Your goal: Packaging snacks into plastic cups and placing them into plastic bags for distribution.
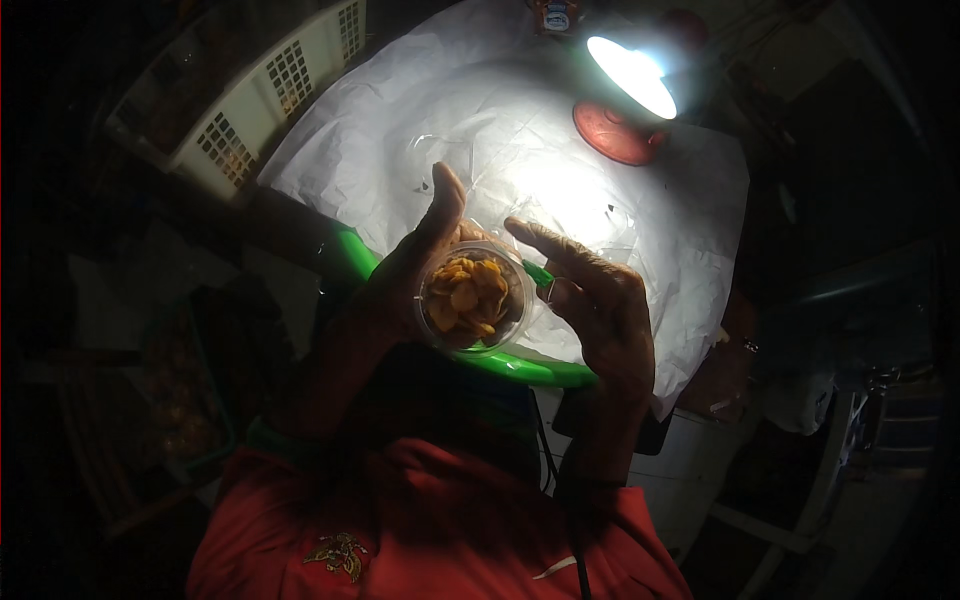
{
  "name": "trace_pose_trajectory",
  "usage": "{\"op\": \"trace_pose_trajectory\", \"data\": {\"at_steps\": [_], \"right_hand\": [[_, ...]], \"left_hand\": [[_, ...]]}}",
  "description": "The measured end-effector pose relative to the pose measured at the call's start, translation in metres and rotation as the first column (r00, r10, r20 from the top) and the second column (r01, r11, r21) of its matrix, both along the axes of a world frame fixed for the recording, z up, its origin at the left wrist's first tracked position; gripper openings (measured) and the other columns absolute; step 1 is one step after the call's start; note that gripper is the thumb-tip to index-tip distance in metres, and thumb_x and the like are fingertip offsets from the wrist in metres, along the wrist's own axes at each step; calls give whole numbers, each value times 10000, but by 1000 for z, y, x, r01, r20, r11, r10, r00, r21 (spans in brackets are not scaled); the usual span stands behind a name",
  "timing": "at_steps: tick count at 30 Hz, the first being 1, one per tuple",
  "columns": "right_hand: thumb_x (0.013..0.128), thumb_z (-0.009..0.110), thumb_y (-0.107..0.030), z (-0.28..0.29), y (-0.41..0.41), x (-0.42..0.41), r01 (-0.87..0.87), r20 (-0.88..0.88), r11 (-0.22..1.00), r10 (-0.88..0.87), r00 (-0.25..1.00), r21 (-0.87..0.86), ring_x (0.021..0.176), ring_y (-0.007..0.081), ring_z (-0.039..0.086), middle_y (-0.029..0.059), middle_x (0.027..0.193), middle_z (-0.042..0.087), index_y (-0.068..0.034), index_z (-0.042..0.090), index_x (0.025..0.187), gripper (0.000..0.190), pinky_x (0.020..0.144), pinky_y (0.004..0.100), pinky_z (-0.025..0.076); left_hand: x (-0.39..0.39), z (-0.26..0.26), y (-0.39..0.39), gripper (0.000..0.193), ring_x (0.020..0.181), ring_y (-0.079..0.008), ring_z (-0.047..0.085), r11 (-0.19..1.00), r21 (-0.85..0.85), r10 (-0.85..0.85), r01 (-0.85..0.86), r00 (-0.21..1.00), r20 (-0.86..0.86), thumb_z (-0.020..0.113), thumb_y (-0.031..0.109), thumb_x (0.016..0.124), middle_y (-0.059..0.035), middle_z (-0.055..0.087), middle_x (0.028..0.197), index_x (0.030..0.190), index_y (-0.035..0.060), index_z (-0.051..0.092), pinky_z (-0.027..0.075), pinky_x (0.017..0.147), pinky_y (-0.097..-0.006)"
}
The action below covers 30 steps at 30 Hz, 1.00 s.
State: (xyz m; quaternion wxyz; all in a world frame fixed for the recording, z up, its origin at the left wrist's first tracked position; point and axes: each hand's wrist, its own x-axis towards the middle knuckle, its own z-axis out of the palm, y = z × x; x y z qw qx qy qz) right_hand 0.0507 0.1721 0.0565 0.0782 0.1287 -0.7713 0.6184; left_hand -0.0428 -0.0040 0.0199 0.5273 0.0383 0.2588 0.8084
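My left hand (433, 225) is around a round clear plastic tub (528, 300), its thumb raised and apart from the rim. Thin orange-yellow chips (465, 294) fill part of the tub. Just right of it, my right hand (600, 292) pinches a small green object (538, 273) between thumb and finger, with the index finger stretched out; what the object is cannot be told. Under both hands lies crumpled white paper (375, 150), spread over a round green basin (517, 367) whose rim shows on the near side.
A lit lamp (634, 77) shines over the paper beside a red round base (615, 135). A cream perforated plastic crate (255, 105) stands at the upper left. In the dark at the lower left is a green-edged container (225, 420) with unclear contents. A small packet (556, 16) lies at the top.
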Motion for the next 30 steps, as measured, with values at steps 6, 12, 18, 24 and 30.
{"op": "trace_pose_trajectory", "data": {"at_steps": [6, 12, 18, 24, 30], "right_hand": [[926, 536, -104, -4, -3, -5, -46, -9, 998, 46, 999, -36, 978, 192, 641, 183, 1181, 648, 63, 574, 1235, 353, 838, 326, 505], [900, 536, -63, 4, -3, -1, 9, 4, 996, -9, 1000, -83, 1054, 200, 630, 175, 1176, 653, 46, 600, 1218, 343, 866, 321, 496], [836, 647, -235, 14, 2, 6, 168, -26, 986, -169, 985, -21, 765, 95, 571, 137, 1020, 704, 35, 649, 1161, 423, 683, 238, 449], [832, 650, -246, 16, 9, 14, 160, -66, 987, -161, 985, -20, 654, 75, 476, 117, 928, 697, 59, 648, 1148, 439, 602, 223, 372], [868, 580, -73, 15, 0, 7, 275, -20, 956, -279, 960, -97, 628, 73, 502, 25, 724, 585, 34, 627, 1198, 350, 579, 220, 398]], "left_hand": [[-9, -14, -3, 892, 852, -157, 646, 977, 165, -129, 139, 989, -68, 278, 782, 842, -118, 600, 992, 1167, -25, 476, 563, 759, -283], [6, 1, 1, 923, 820, -149, 645, 982, -153, 58, -113, 944, -324, 293, 811, 813, -106, 610, 958, 1142, -27, 496, 557, 741, -276], [0, -1, -4, 947, 767, -132, 639, 973, -154, 101, -174, 915, -390, 254, 828, 807, -96, 629, 878, 1035, -42, 549, 551, 716, -264], [9, 8, -1, 1004, 903, -193, 620, 856, -269, 242, -442, 801, -547, 299, 829, 799, -158, 594, 1032, 1182, -85, 461, 537, 787, -325], [19, 15, -22, 869, 914, -190, 637, 933, -127, 280, -338, 900, -333, 329, 756, 855, -133, 614, 1023, 1206, -27, 470, 540, 821, -334]]}}
